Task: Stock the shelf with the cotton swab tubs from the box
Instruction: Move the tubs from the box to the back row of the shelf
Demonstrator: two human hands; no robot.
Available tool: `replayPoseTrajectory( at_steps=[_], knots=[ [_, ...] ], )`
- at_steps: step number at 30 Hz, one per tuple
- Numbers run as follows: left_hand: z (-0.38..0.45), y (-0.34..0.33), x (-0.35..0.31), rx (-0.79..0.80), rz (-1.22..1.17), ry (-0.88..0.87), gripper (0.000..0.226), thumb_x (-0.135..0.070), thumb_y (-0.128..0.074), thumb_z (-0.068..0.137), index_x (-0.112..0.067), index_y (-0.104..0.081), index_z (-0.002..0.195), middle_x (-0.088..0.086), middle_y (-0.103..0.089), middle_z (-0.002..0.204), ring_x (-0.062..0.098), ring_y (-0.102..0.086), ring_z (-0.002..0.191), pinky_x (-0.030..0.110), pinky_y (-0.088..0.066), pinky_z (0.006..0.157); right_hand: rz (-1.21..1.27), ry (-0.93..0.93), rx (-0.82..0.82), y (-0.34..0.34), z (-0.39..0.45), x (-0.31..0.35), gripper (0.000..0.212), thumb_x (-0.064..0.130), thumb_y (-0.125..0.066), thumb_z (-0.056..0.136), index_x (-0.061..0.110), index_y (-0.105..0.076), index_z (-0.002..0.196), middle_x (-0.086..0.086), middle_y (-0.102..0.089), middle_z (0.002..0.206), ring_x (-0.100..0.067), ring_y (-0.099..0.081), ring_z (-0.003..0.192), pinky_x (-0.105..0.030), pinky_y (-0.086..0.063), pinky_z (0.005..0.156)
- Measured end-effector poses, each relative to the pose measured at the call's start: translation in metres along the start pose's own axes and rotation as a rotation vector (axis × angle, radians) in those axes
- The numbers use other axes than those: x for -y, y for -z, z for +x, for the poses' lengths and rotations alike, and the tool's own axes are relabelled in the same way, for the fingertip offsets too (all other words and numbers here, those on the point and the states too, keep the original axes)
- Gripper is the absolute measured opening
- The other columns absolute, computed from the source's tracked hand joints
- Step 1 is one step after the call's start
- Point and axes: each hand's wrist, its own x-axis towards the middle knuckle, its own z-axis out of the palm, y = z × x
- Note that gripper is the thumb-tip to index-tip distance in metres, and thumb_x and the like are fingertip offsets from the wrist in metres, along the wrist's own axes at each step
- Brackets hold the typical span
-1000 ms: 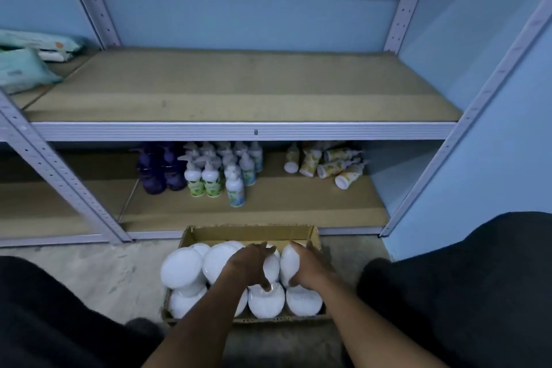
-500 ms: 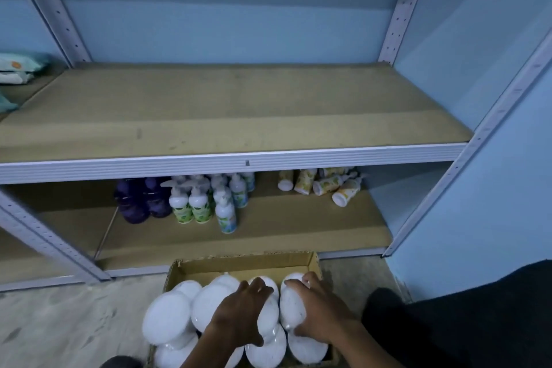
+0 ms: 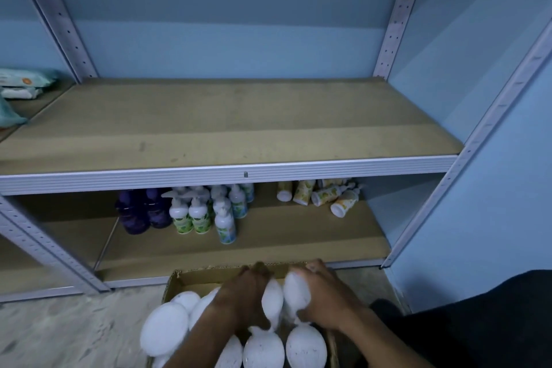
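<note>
A cardboard box on the floor at the bottom of the view holds several white round cotton swab tubs. My left hand grips one tub and my right hand grips another tub, both tilted on edge side by side just above the others. Above them the middle shelf, a brown board with a grey metal front rail, carries nothing in this bay.
The lower shelf holds dark purple bottles, white pump bottles and toppled yellow-labelled bottles. Wipe packs lie in the left bay. Grey metal uprights frame the bay, beside a blue wall at right. My dark clothing fills the lower right.
Both hands have closed round a tub each and lifted them a little out of the box. The camera has tilted up, so the box sits lower in view.
</note>
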Motion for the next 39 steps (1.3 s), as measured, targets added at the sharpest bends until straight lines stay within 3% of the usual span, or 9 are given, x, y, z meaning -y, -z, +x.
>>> replayPoseTrajectory(
  at_steps=[5,10,12,15,18,21,25,31,39],
  knots=[
    [-0.008,0.068,-0.005,-0.167,-0.001,-0.039,0.086,-0.062,-0.079,0.057,-0.022,-0.053,0.129,0.000,-0.055,0.127,0.022,-0.058,0.112,0.036,-0.052,0.090,-0.021,0.067,-0.153,0.078,-0.016,0.012,0.083,0.045,-0.078,0.072,0.041,-0.043,0.146,0.006,-0.042,0.147,-0.019,-0.041,0.135,-0.032,-0.043,0.102],
    [-0.033,0.164,-0.034,-0.227,0.078,-0.104,0.086,-0.060,-0.081,0.060,-0.026,-0.051,0.134,-0.001,-0.053,0.132,0.022,-0.055,0.118,0.040,-0.049,0.095,-0.008,0.109,-0.296,0.157,-0.052,0.031,0.074,0.050,-0.079,0.074,0.038,-0.053,0.142,0.005,-0.052,0.142,-0.017,-0.051,0.126,-0.031,-0.047,0.095],
    [-0.042,0.201,-0.048,-0.256,0.139,-0.115,0.081,-0.062,-0.080,0.057,-0.028,-0.057,0.127,-0.003,-0.058,0.125,0.020,-0.058,0.113,0.036,-0.050,0.093,-0.012,0.115,-0.364,0.185,-0.066,0.036,0.074,0.058,-0.077,0.067,0.040,-0.058,0.136,0.008,-0.058,0.139,-0.014,-0.055,0.121,-0.034,-0.051,0.095],
    [-0.051,0.248,-0.065,-0.312,0.178,-0.115,0.077,-0.066,-0.076,0.052,-0.031,-0.062,0.118,-0.007,-0.063,0.114,0.018,-0.062,0.103,0.033,-0.054,0.085,-0.026,0.121,-0.470,0.224,-0.085,0.043,0.068,0.059,-0.077,0.063,0.040,-0.066,0.127,0.014,-0.062,0.134,-0.010,-0.058,0.117,-0.027,-0.049,0.094],
    [-0.053,0.284,-0.077,-0.346,0.206,-0.121,0.087,-0.066,-0.078,0.056,-0.030,-0.056,0.132,-0.009,-0.058,0.128,0.017,-0.058,0.113,0.029,-0.049,0.092,-0.041,0.115,-0.529,0.262,-0.102,0.050,0.061,0.061,-0.078,0.064,0.042,-0.069,0.121,0.015,-0.061,0.135,-0.008,-0.058,0.116,-0.023,-0.045,0.087],
    [-0.048,0.316,-0.090,-0.384,0.232,-0.146,0.082,-0.063,-0.079,0.061,-0.031,-0.056,0.133,-0.008,-0.058,0.131,0.017,-0.056,0.113,0.029,-0.048,0.092,-0.073,0.087,-0.582,0.295,-0.109,0.052,0.053,0.063,-0.079,0.068,0.041,-0.071,0.115,0.009,-0.062,0.131,-0.010,-0.056,0.115,-0.023,-0.039,0.083],
    [-0.027,0.349,-0.101,-0.407,0.261,-0.139,0.080,-0.065,-0.078,0.061,-0.035,-0.056,0.131,-0.009,-0.058,0.129,0.017,-0.055,0.112,0.032,-0.048,0.093,-0.076,0.055,-0.653,0.328,-0.101,0.050,0.051,0.069,-0.076,0.065,0.041,-0.074,0.108,0.005,-0.064,0.124,-0.011,-0.054,0.102,-0.028,-0.046,0.083],
    [0.012,0.370,-0.111,-0.389,0.272,-0.121,0.076,-0.059,-0.078,0.065,-0.030,-0.056,0.132,-0.007,-0.058,0.132,0.018,-0.054,0.119,0.035,-0.048,0.098,-0.059,-0.011,-0.696,0.344,-0.072,0.039,0.051,0.063,-0.077,0.066,0.035,-0.072,0.109,0.003,-0.062,0.126,-0.016,-0.054,0.116,-0.032,-0.049,0.089],
    [0.051,0.364,-0.108,-0.286,0.222,-0.127,0.084,-0.054,-0.080,0.067,-0.032,-0.047,0.141,-0.010,-0.049,0.143,0.014,-0.049,0.126,0.028,-0.043,0.100,-0.065,-0.084,-0.649,0.338,-0.043,0.023,0.042,0.051,-0.074,0.078,0.020,-0.073,0.106,-0.001,-0.067,0.116,-0.021,-0.057,0.112,-0.032,-0.050,0.089]
  ],
)
